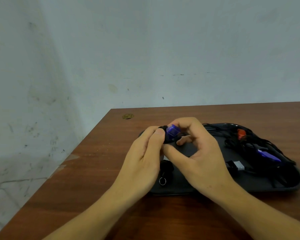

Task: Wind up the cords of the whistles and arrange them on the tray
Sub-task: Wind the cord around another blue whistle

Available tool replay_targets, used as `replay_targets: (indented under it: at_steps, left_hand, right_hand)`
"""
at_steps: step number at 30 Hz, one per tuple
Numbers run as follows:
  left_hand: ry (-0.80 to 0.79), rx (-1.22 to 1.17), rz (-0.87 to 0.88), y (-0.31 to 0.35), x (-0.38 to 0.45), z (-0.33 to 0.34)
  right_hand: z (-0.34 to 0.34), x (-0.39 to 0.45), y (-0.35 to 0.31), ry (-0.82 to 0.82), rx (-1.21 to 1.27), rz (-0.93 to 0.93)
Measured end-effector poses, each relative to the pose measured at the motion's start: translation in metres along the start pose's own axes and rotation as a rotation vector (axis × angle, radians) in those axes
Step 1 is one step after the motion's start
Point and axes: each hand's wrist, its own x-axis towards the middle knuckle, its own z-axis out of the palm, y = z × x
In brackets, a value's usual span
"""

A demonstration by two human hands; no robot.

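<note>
Tray [284,186] near-left part hidden behind hands, forearms cut by bottom edge, tangled cords [249,141] blurred

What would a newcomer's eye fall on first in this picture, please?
First, the two hands meeting above the dark tray: the left hand and the right hand together hold a blue whistle with black cord at its left end. Next, the tangle of black cords on the tray's right side, with a red whistle and another blue whistle lying in it.
</note>
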Motion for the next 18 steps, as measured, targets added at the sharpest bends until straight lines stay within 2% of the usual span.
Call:
replay_targets:
  at_steps: [4,9,13,18]
  left_hand:
    - [0.01,-0.129,-0.144,-0.0003,0.0016,-0.0029]
    - [-0.03,-0.269,-0.301,0.0024,0.0,0.0006]
    - [-0.089,-0.198,-0.132,0.0009,-0.0014,-0.0004]
    - [-0.066,-0.275,-0.208,0.0019,-0.0032,-0.0001]
  right_hand:
    - [-0.0012,-0.0023,0.0013,-0.049,0.018,0.034]
    - [0.0028,0.0009,-0.0001,0.033,0.015,0.021]
    - [0.0045,-0.0012,0.001,0.037,0.002,0.025]
    - [0.0064,-0.0029,0.003,0.034,0.015,0.058]
